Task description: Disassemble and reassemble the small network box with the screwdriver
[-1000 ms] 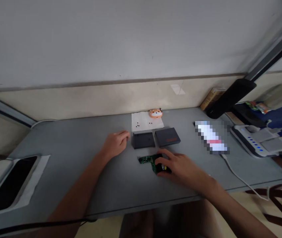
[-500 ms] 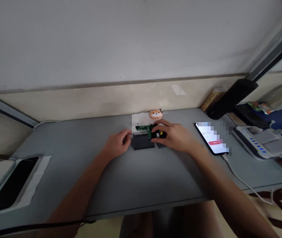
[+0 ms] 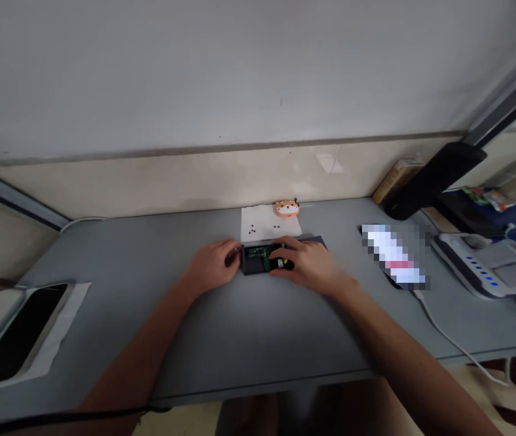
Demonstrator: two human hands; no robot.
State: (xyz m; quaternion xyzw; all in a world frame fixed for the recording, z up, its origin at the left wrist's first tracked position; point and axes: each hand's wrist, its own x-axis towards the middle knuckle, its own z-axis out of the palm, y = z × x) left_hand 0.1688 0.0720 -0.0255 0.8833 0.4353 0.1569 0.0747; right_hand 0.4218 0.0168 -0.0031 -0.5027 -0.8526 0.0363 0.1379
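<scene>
At the far left, a flat black slab (image 3: pixel 19 336) with smooth, round corners lies on thin white paper. The table (image 3: pixel 221 351) is grey, flat and smooth.

Next comes the left hand (image 3: pixel 215 264). Its fingers are curled in, and the tips touch the left wall of a dark box (image 3: pixel 253 265). I cannot tell if they grip it.

The box is low, with 4 straight sides and an open top. In it sits the green board (image 3: pixel 266 254), thin and bent like an L, with tiny bumps and a black part at its right end. The right hand (image 3: pixel 310 260) has that black part pinched between its thumb and bent fingers, with only a small gap.

Behind the box, a white sheet (image 3: pixel 264 218) holds tiny black dots (image 3: pixel 252 229) in 2 groups. A round orange case (image 3: pixel 287 208) with an animal face sits at its back right corner. A dark, flat shell (image 3: pixel 316 240) is partly hidden behind the right hand.

Farther right lies 1 phone (image 3: pixel 387 251) with a bright, blurry screen.
</scene>
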